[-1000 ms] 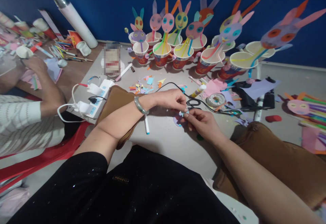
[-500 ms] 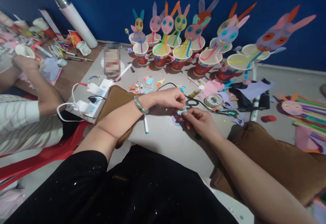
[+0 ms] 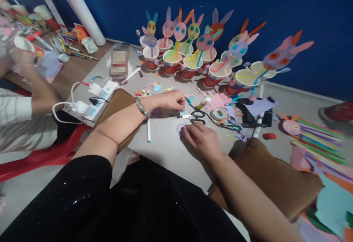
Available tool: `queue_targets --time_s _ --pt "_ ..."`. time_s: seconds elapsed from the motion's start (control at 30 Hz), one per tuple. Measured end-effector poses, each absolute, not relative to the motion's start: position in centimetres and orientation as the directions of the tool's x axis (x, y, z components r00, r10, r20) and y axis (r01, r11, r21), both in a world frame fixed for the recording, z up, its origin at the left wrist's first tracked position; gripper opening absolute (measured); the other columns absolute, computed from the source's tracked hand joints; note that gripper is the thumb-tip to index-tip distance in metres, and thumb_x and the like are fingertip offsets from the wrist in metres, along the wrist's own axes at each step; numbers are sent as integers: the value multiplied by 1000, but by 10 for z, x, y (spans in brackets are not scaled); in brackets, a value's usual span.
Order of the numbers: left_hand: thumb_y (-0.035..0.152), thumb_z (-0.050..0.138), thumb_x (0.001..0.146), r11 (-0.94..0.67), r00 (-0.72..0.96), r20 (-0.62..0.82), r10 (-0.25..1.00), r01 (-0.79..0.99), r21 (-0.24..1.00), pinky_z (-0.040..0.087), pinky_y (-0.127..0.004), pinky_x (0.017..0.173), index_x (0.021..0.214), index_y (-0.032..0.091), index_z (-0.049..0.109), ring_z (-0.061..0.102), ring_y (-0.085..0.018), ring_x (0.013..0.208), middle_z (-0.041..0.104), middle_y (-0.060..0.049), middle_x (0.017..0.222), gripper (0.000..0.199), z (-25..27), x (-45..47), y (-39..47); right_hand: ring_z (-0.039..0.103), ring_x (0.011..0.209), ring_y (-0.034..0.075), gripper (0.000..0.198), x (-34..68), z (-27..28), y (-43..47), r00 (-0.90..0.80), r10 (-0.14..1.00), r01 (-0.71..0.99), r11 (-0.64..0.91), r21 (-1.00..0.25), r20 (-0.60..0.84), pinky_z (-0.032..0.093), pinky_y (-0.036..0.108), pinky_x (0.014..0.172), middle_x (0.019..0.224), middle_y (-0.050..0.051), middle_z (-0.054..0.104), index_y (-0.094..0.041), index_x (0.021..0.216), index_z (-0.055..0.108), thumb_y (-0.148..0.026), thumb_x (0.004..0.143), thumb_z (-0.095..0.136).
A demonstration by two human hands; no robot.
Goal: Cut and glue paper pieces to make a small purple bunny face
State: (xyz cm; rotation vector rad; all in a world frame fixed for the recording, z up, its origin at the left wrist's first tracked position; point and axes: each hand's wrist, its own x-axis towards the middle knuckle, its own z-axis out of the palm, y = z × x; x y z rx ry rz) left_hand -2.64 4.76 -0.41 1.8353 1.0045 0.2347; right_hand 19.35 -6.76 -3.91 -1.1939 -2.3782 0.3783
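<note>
My left hand [image 3: 173, 100], a bangle on its wrist, is closed over the table with a small light blue paper piece [image 3: 182, 113] at its fingertips. My right hand [image 3: 203, 140] rests low with stretched fingers, their tips touching the right edge of a round purple paper piece [image 3: 180, 128] on the table. Any grip on that edge is not visible. Between the hands, a pair of scissors [image 3: 197, 115] with black handles lies on the table, near the left fingertips. A white marker [image 3: 149, 129] lies beside my left forearm.
Behind stand several red paper cups [image 3: 171, 68] carrying paper rabbit heads. Around the hands are a tape roll [image 3: 219, 114], a black cable [image 3: 204, 110], paper scraps [image 3: 157, 87] and a power strip [image 3: 103, 100]. Brown cushions [image 3: 264, 172] flank me. Another person's arm [image 3: 33, 76] is at far left.
My hands have moved apart, the right one down onto the round purple paper. The light blue piece is now by my left fingers alone, and the scissors have come into view. The camera has turned right.
</note>
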Motion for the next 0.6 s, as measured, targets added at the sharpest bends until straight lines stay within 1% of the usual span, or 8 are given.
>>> queue_targets --time_s 0.07,0.1,0.17,0.23,0.3,0.4,0.6 --pt "19 62 70 -144 641 -277 715 524 839 40 -22 61 69 14 70 59 -10 62 68 -1 65 10 -5 -27 48 55 62 15 34 193 -38 -71 -613 748 711 662 -236 253 31 30 58 84 8 69 -19 99 75 -35 103 46" --pt "19 62 70 -132 647 -284 708 516 847 40 -22 61 69 14 70 60 -10 63 68 -1 64 10 -5 -26 48 54 61 14 34 193 -37 -72 -641 733 716 678 -164 229 29 31 57 83 8 68 -19 102 75 -34 104 45" --pt "20 62 70 -103 656 -304 691 506 857 40 -22 60 68 14 69 59 -11 62 67 0 62 9 -5 -25 47 54 59 15 34 193 -34 -73 -666 726 728 683 -63 172 25 32 56 85 9 68 -18 109 74 -35 105 45" --pt "19 61 69 -86 660 -329 676 514 853 40 -22 58 68 14 68 58 -11 60 65 1 60 9 -4 -23 44 55 59 16 35 193 -32 -74 -676 729 733 680 -6 113 23 33 56 85 10 68 -17 115 72 -38 104 46" --pt "18 60 70 -77 661 -348 665 524 848 39 -22 56 69 14 68 56 -10 57 64 1 60 9 -2 -21 42 56 59 18 37 193 -33 -75 -683 727 730 683 22 75 23 34 56 85 11 68 -15 120 70 -39 104 46" --pt "19 60 72 -80 664 -346 663 522 849 38 -22 54 69 13 67 53 -9 54 63 1 60 9 1 -20 38 57 59 18 38 191 -37 -78 -731 678 681 733 8 72 26 35 56 84 10 68 -14 124 68 -39 105 47" --pt "18 59 75 -134 689 -341 639 536 833 37 -23 54 71 14 67 54 -9 53 64 0 60 10 6 -19 36 59 61 16 29 188 -44 -82 -844 491 489 870 -67 219 35 35 58 80 7 68 -12 116 67 -32 104 50"
